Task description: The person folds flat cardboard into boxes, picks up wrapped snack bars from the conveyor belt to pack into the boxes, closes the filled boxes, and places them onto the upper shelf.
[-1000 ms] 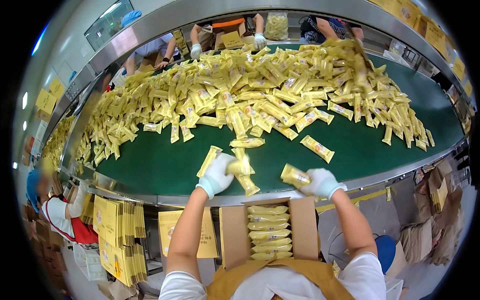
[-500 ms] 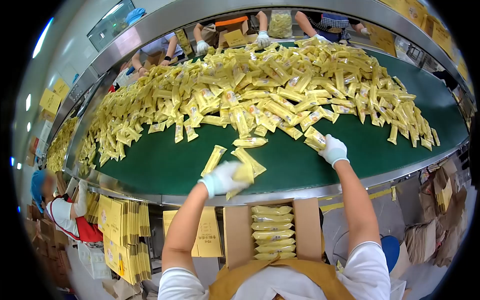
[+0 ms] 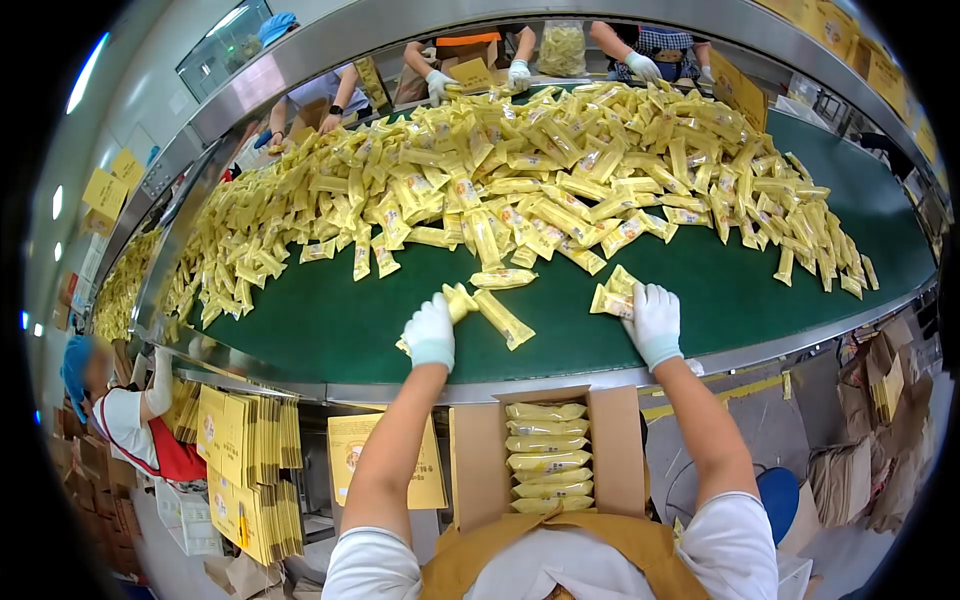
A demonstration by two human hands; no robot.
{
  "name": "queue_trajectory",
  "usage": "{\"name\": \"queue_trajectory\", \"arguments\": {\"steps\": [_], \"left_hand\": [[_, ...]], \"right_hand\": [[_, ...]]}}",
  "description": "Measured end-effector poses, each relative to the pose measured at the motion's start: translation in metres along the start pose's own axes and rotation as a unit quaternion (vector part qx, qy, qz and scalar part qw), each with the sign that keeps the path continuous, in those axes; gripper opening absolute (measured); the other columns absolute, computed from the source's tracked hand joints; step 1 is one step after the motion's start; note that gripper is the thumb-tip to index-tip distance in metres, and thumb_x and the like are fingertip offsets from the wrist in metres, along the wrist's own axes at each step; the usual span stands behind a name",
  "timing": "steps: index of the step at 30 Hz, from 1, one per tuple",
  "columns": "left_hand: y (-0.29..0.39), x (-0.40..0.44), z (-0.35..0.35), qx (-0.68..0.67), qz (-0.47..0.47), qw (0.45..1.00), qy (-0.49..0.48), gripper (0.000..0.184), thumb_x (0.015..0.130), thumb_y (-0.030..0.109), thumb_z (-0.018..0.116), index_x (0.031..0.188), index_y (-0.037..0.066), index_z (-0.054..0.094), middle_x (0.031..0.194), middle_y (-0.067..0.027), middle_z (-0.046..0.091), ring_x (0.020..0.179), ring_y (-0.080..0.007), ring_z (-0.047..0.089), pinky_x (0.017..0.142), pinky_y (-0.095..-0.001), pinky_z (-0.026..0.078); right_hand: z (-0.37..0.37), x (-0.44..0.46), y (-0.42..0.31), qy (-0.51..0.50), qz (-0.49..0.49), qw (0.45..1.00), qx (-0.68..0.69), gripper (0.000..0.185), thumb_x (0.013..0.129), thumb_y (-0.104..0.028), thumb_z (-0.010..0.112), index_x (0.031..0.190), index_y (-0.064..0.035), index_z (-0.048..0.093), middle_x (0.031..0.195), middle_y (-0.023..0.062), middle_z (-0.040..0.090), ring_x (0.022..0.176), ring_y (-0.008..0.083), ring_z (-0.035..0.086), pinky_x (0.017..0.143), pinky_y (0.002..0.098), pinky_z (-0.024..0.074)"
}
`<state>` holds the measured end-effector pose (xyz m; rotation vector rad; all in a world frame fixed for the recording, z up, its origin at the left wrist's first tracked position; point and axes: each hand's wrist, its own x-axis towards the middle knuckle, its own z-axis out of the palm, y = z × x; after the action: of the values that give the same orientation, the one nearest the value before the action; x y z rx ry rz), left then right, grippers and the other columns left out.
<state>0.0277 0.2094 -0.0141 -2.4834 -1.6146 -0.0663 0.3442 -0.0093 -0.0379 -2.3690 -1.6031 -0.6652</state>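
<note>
My left hand point(image 3: 430, 332), in a white glove, is closed around a yellow snack packet point(image 3: 459, 302) over the green conveyor belt point(image 3: 560, 345). A loose packet point(image 3: 502, 318) lies just right of it, and another point(image 3: 503, 278) lies crosswise above that. My right hand point(image 3: 656, 322), also gloved, grips yellow snack packets point(image 3: 614, 293), seemingly two side by side; its fingers partly cover them. Below and between my arms stands an open cardboard box point(image 3: 617, 450), holding a stacked column of several packets point(image 3: 548, 458).
A large heap of yellow packets point(image 3: 530, 170) spans the belt's far side. Several co-workers stand beyond, their gloved hands point(image 3: 438, 85) at the heap. Another person point(image 3: 130, 420) is at the left, near stacked flat yellow cartons point(image 3: 245, 470). A metal rail point(image 3: 420, 392) edges the belt.
My left hand has moved up and left, now gripping a packet near the loose ones. My right hand has drawn slightly down and left with its packets. Across the belt, co-workers' hands have shifted.
</note>
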Motion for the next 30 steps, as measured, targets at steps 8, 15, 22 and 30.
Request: {"name": "queue_trajectory", "arguments": {"steps": [8, 15, 22, 30], "left_hand": [[-0.002, -0.045, -0.014, -0.005, 0.135, 0.990, 0.037, 0.095, 0.077, 0.062, 0.072, 0.144, 0.001, 0.043, 0.119, -0.0139, 0.057, 0.113, -0.0296, 0.054, 0.096, -0.0423, 0.044], [-0.003, -0.047, -0.029, 0.029, 0.027, 0.999, -0.020, 0.098, 0.071, 0.073, 0.068, 0.148, 0.018, 0.043, 0.133, -0.0134, 0.051, 0.123, -0.0324, 0.048, 0.101, -0.0557, 0.038], [-0.019, -0.073, -0.018, -0.101, 0.002, 0.993, -0.056, 0.101, 0.072, 0.066, 0.073, 0.152, 0.016, 0.036, 0.130, -0.0121, 0.055, 0.118, -0.0296, 0.053, 0.091, -0.0463, 0.047], [-0.068, -0.057, 0.006, -0.354, -0.010, 0.934, -0.050, 0.101, 0.069, 0.051, 0.084, 0.147, 0.003, 0.041, 0.134, -0.0184, 0.053, 0.124, -0.0358, 0.051, 0.104, -0.0428, 0.045]], "right_hand": [[-0.015, 0.000, -0.003, -0.142, 0.021, 0.989, -0.023, 0.097, 0.076, -0.060, 0.072, 0.144, 0.0012, 0.041, 0.125, 0.0184, 0.055, 0.113, 0.0332, 0.052, 0.098, 0.0429, 0.0400], [-0.022, 0.018, 0.008, -0.250, 0.010, 0.968, -0.018, 0.110, 0.071, -0.067, 0.074, 0.149, 0.0006, 0.034, 0.117, 0.0149, 0.060, 0.101, 0.0305, 0.058, 0.087, 0.0410, 0.0465], [-0.044, -0.005, -0.004, -0.223, 0.123, 0.947, 0.195, 0.098, 0.079, -0.046, 0.078, 0.149, 0.0053, 0.033, 0.126, 0.0221, 0.057, 0.113, 0.0338, 0.059, 0.098, 0.0417, 0.0461], [-0.232, 0.002, -0.049, -0.139, -0.165, 0.908, 0.359, 0.086, 0.074, -0.034, 0.080, 0.142, 0.0051, 0.043, 0.104, 0.0163, 0.060, 0.097, 0.0311, 0.059, 0.088, 0.0413, 0.0463]]}}
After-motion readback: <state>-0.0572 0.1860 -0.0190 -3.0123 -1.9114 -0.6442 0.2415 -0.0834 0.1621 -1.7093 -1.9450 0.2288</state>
